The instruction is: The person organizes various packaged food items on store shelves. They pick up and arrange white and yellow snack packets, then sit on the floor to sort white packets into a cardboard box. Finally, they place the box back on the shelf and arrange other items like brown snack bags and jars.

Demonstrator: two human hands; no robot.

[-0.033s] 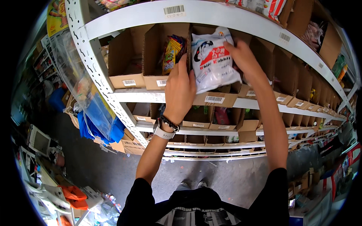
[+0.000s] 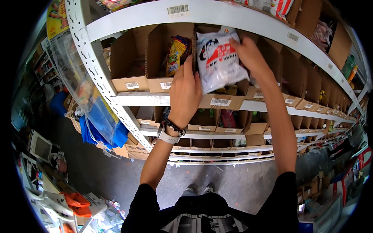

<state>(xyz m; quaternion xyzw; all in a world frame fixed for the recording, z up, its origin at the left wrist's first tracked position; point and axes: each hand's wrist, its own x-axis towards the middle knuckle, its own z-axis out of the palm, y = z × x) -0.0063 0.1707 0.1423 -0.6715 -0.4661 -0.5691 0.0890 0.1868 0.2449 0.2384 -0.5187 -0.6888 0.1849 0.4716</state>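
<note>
A plump white candy bag (image 2: 221, 66) with red print and a black-and-white picture leans into a cardboard bin (image 2: 229, 103) on the shelf. My right hand (image 2: 248, 56) grips it by its upper right side, the fingertips partly hidden behind it. My left hand (image 2: 185, 87), wearing a watch and dark beads, rests at the front of the bins just left of the bag. Its fingers point up and the thumb stands apart, close to the bag's edge. Behind its fingers, small yellow and red snack packets (image 2: 175, 57) sit in the neighbouring bin.
A white metal shelf beam (image 2: 217, 11) crosses above my hands, and a perforated upright (image 2: 89, 58) stands at the left. More cardboard bins (image 2: 297, 79) run off to the right and below. Clear plastic and blue bags (image 2: 103, 130) hang beside the upright.
The bag has tilted a little and its lower edge has risen slightly, showing more of the bin's contents beneath. My left hand has stayed in place.
</note>
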